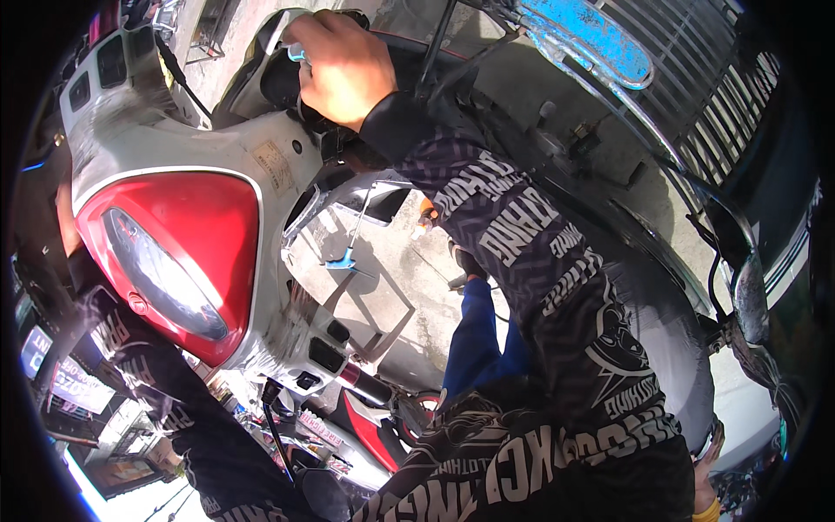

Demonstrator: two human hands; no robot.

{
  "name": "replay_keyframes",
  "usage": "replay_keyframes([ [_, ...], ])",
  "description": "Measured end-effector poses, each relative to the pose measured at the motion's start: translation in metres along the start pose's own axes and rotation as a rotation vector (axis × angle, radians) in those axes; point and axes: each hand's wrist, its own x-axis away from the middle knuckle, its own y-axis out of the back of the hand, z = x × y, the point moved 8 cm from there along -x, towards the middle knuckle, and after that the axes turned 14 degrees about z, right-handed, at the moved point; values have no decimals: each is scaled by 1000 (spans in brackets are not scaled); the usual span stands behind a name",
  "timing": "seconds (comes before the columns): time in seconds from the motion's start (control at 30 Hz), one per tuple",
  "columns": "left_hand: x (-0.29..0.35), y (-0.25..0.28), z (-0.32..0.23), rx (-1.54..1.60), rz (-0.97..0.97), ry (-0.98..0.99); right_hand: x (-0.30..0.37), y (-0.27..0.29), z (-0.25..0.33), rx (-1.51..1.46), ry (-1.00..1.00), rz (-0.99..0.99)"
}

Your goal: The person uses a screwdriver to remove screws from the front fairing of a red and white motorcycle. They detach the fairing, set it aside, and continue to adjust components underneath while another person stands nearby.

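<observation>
A scuffed white scooter front fairing [274, 139] with a red centre panel [196, 209] and a long clear lens [161, 274] takes up the left side. My right hand [344, 74] is closed at the fairing's far end, fingers curled by a dark opening. A small light-blue bit [297, 53] shows at its fingers; what it grips is not clear. Beyond the red panel's left edge, part of my left hand [66, 213] shows against the fairing, its fingers hidden. Below lies a T-handle wrench [344, 259] with a blue grip on the sunlit ground.
An orange-topped bottle [424, 217] stands near a blue-trousered leg [474, 326]. A red and white motorcycle [370, 431] is parked at the bottom. On the right are a worn blue pad [591, 39] on a metal frame and another person's hand [709, 457].
</observation>
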Motion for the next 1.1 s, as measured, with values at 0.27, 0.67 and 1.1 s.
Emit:
replay_keyframes([
  [0.27, 188, -201, -130, 421, 820, -280, -8, -1, 14, -51, 76, 82],
  [0.67, 98, -359, -9, 661, 349, 596, 1, 9, 0, -399, 91, 224],
  [1.1, 55, -413, 55, 1047, 444, 830, -1, 18, -10, -324, -48, 324],
])
